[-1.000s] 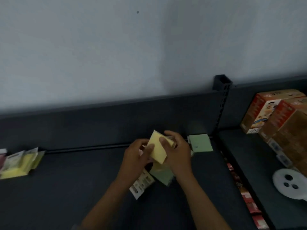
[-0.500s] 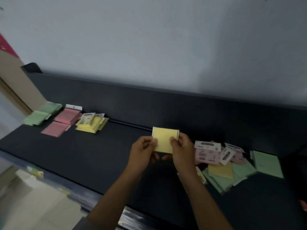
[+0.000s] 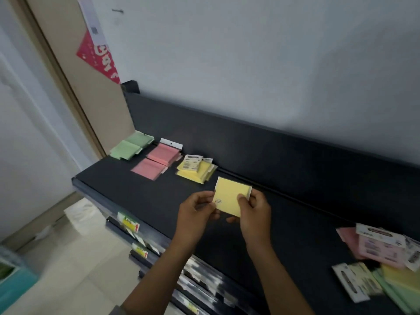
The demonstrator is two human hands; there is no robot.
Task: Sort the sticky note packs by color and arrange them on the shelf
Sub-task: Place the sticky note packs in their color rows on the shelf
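Observation:
Both hands hold one yellow sticky note pack (image 3: 229, 194) above the dark shelf (image 3: 145, 196). My left hand (image 3: 196, 211) pinches its left edge and my right hand (image 3: 255, 211) pinches its right edge. At the shelf's far left lie sorted groups: green packs (image 3: 130, 145), pink packs (image 3: 156, 162) and a yellow stack (image 3: 196, 169). A mixed heap of pink, yellow and green packs (image 3: 381, 262) lies at the right end.
A black back panel (image 3: 272, 151) runs behind the shelf below a white wall. A brown board (image 3: 91, 87) with a red paper stands at the left end. Lower shelves with price tags (image 3: 136, 226) sit below the front edge, over a pale floor.
The view has swung left from the heap towards the sorted groups. The yellow pack, still held in both hands, has travelled left along the shelf, close to the yellow stack.

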